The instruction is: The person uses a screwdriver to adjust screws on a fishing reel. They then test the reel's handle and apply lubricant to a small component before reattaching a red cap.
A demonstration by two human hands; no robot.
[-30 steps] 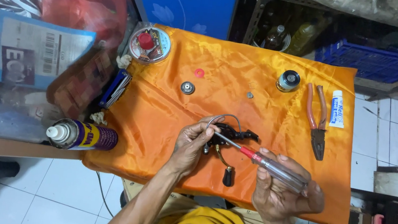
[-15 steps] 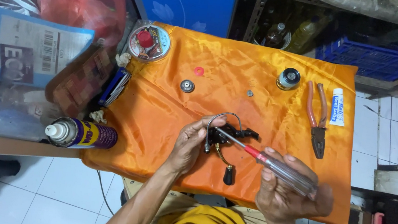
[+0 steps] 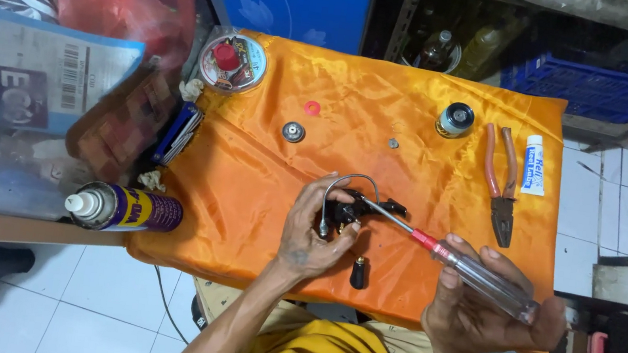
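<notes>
One orange cloth covers the table above white floor tiles.

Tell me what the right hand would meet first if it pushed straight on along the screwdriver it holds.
Probably the black fishing reel: the right hand aims its screwdriver at it, tip already there.

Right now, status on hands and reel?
Left hand grips reel on cloth. Right hand holds screwdriver, tip at reel. Nothing in the way.
</notes>
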